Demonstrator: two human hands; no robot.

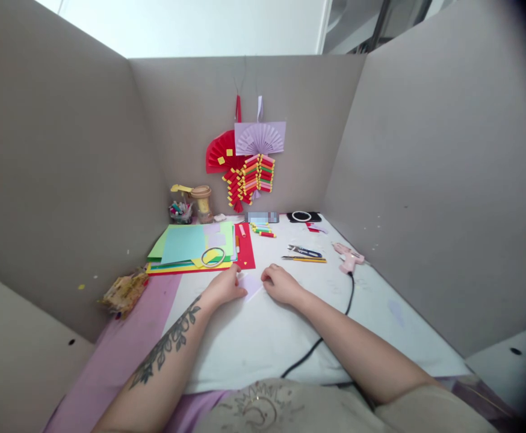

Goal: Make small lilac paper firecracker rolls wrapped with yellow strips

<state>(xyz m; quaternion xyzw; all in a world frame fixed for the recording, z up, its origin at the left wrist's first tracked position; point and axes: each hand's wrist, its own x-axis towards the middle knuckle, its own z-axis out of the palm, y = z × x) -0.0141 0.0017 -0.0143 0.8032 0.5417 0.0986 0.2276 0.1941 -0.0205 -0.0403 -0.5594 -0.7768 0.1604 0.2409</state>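
Note:
A small piece of lilac paper [251, 288] lies between my hands over the white table covering, with a pale strip along its lower right edge. My left hand [224, 287] has its thumb and fingers closed at the paper's left side. At the right edge, the curled fingers of my right hand [281, 284] pinch the sheet. Just beyond my left hand is a stack of coloured paper [184, 243] with a ring [213, 257] on top. Small rolled paper tubes [263, 230] with yellow ends lie farther back.
A pink glue gun [348, 257] with a black cord [306, 355] lies at right, near thread snips [306, 251] and a yellow craft knife [306, 259]. Red and lilac paper fans [260, 138] hang on the back panel. A cup [203, 204] stands back left.

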